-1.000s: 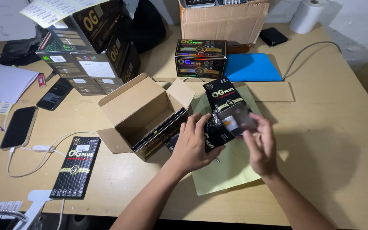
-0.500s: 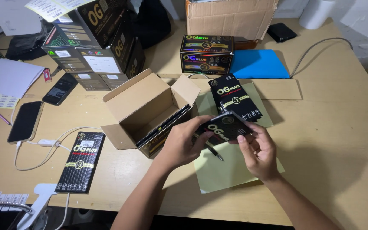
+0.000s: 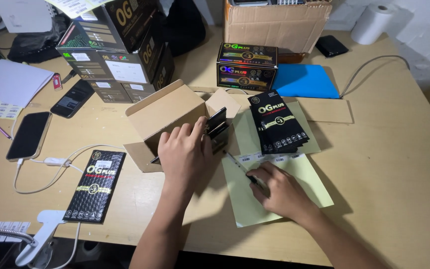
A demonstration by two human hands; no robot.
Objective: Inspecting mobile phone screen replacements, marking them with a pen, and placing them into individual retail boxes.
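Currently your left hand (image 3: pixel 185 149) grips packets (image 3: pixel 217 128) partly inside the box (image 3: pixel 167 112); right hand (image 3: pixel 279 189) pinches a pen (image 3: pixel 240 167); stack (image 3: pixel 278 123) remains outside.

Two bare forearms come up from the lower edge of the head view, one from bottom centre and one from the bottom right corner. No sleeve, cuff or glove covers either of them as far as the frame shows. The left hand (image 3: pixel 184 152) is bare, with no ring, watch or band visible on the fingers or the wrist. The right hand (image 3: pixel 280 189) is likewise bare, its wrist without strap or bracelet. The fingernails that show look short and unpainted. No clothing is in view.
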